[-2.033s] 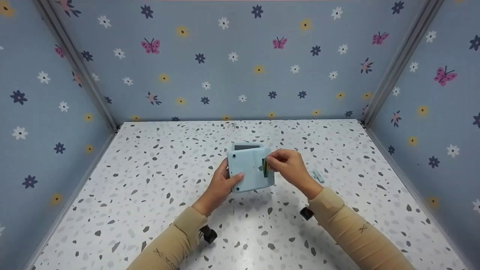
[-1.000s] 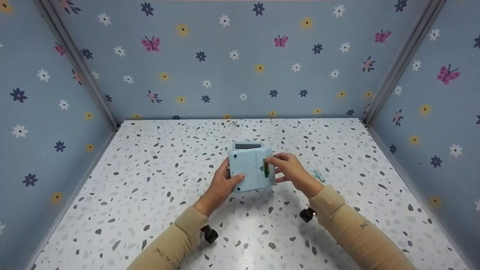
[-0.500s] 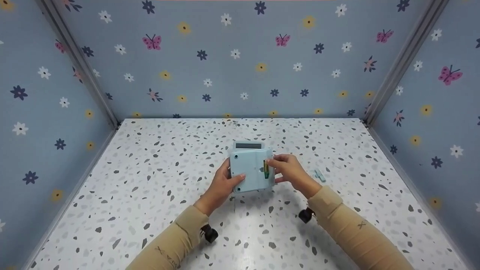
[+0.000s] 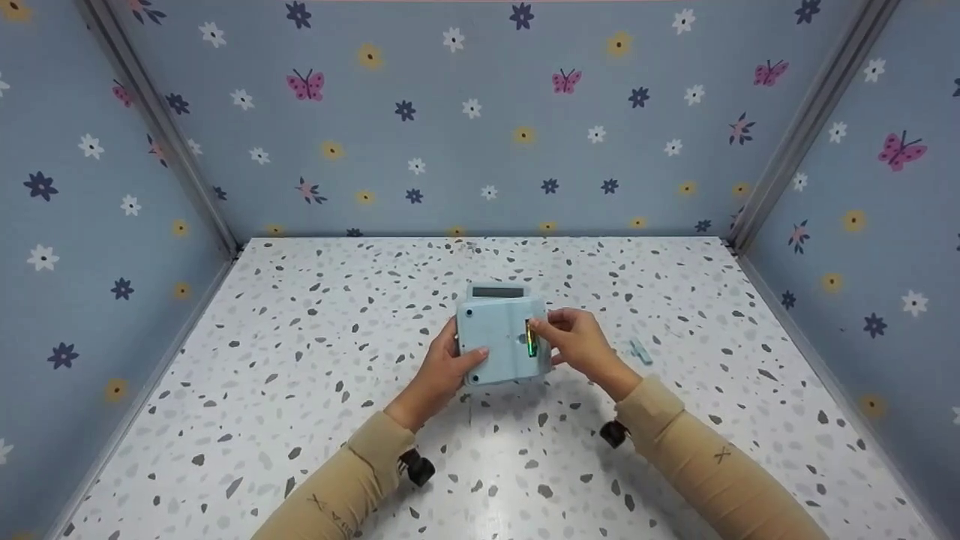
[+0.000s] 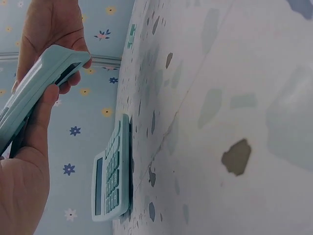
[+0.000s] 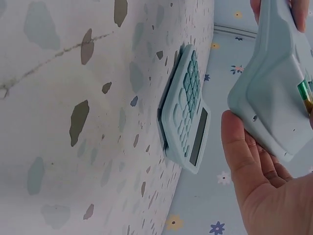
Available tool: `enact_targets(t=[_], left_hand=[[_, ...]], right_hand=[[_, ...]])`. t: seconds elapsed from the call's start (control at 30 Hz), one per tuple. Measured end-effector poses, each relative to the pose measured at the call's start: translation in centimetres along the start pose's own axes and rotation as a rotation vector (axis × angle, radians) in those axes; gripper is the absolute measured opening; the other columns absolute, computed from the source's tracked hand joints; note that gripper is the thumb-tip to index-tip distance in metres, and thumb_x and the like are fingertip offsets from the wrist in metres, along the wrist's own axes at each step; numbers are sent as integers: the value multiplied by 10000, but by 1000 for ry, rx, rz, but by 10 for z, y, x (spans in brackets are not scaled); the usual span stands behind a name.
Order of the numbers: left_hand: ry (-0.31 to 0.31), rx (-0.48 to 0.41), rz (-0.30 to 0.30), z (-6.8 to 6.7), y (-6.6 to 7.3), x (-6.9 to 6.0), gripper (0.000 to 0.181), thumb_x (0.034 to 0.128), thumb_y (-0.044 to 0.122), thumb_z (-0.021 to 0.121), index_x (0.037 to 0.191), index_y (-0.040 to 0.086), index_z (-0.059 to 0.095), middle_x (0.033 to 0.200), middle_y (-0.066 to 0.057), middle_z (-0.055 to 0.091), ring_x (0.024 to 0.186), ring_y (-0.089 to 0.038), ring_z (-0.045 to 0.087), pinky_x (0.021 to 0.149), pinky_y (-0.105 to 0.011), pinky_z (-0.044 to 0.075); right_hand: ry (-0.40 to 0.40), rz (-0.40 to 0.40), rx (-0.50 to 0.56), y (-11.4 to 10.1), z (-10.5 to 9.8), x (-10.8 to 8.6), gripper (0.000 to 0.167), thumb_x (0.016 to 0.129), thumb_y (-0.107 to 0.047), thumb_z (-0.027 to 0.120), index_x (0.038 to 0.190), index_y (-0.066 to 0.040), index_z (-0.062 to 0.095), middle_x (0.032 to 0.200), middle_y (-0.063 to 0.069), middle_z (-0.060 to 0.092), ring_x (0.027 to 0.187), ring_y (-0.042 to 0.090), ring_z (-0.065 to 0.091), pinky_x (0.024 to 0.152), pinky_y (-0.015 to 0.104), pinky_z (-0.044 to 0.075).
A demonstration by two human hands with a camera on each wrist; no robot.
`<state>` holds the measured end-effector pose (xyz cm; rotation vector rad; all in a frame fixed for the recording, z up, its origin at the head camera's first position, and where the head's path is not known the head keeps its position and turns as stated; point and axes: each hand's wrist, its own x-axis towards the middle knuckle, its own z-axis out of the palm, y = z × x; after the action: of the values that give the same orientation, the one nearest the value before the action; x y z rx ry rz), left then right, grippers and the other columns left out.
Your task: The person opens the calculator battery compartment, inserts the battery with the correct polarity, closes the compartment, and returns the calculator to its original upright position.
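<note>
A light-blue calculator [image 4: 491,341] is held up off the table, its back turned toward me. My left hand [image 4: 446,360] grips its left edge, thumb lying on the back. In the uncovered slot near the right side sits a shiny green-and-gold battery [image 4: 532,343]. My right hand [image 4: 581,341] holds the right edge, with the thumb on the battery's upper end and fingers behind the case. The right wrist view shows those fingers [image 6: 237,147] against the calculator's corner. The left wrist view shows the held calculator [image 5: 36,90] edge-on.
A second light-blue calculator [image 6: 183,112] lies on the speckled table [image 4: 337,450], partly hidden behind the held one in the head view. A small light-blue battery cover [image 4: 640,351] rests right of my right hand. Flowered panels [image 4: 480,112] stand at the back and sides.
My right hand has gone from pinching at the slot to thumb on the battery with fingers behind the case. The battery now lies lower in the slot. The left hand stays put.
</note>
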<state>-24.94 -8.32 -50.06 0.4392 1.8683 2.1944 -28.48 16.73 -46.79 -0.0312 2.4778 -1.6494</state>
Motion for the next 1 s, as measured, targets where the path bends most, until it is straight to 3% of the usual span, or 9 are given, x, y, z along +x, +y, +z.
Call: enact_targets(t=[0.43,0.7,0.83,1.0], left_hand=[[-8,5,-9,4,5,1,794,1086,111,633,1737,173,184,1717,-184,418,1539,-393,486,1191,-547,518],[-13,-16,-3,4,6,1,796,1094,85,611,1740,136,148,1730,-224,380,1552,-418,462,1198,-549,511],[-7,-33,-7,4,5,2,787,1093,60,602,1736,127,153,1713,-242,399,1523,-414,498,1177,-531,535],[11,-19,4,3,5,3,777,1089,57,607,1730,109,172,1694,-255,424,1504,-418,518,1166,-535,543]], right_hand=[[-37,-126,-55,3,-13,0,474,1073,-344,712,1358,29,645,1120,164,715,916,208,744,821,415,689],[-7,-150,-83,5,-30,-1,486,1062,-354,726,1364,18,646,1153,183,733,1064,383,753,936,532,661],[4,-132,-98,6,-40,-1,479,1055,-348,731,1357,15,654,1186,183,729,1105,415,727,947,506,659],[28,-125,-124,8,-52,-1,466,1046,-326,744,1355,11,656,1220,185,730,1020,267,720,858,333,645]])
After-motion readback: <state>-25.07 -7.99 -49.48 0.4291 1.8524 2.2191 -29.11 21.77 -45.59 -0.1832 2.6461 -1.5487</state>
